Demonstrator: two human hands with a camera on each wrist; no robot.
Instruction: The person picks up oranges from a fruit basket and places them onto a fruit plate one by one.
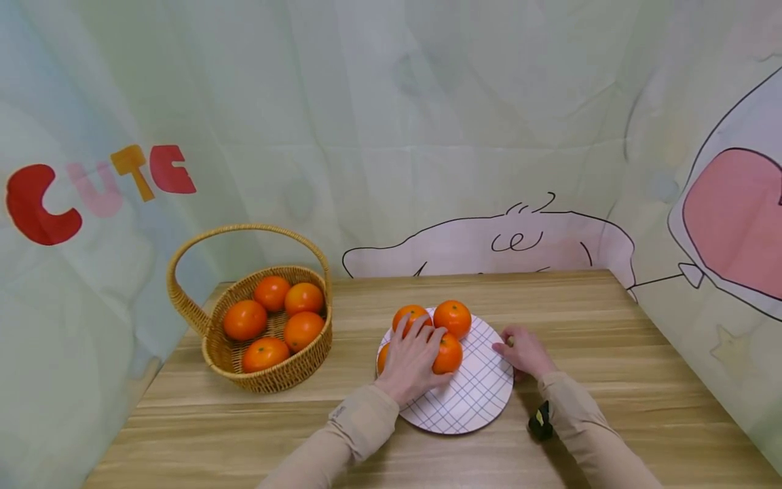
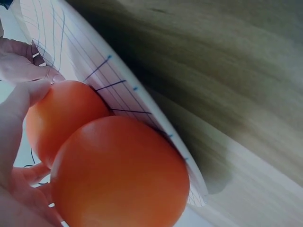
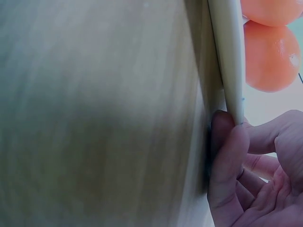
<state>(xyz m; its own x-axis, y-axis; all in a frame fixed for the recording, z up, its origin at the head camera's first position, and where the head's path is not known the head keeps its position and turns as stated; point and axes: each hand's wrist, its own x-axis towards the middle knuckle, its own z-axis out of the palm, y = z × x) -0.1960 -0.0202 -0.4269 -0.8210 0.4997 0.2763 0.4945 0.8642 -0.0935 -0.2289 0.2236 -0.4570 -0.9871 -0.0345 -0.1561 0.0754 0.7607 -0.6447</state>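
A round white plate with a blue grid pattern carries several oranges. My left hand reaches over them, thumb and fingers around the front orange. In the left wrist view, the thumb lies on one side of that orange and fingers show on its other side. Nearer that camera is another orange, partly hidden by the hand in the head view. Behind sit two more, a back-left orange and a back-right orange. My right hand pinches the plate's right rim between thumb and fingers.
A wicker basket with a tall arched handle stands on the left of the wooden table, holding several oranges. A small dark object shows at the right wrist. Printed cloth hangs behind the table.
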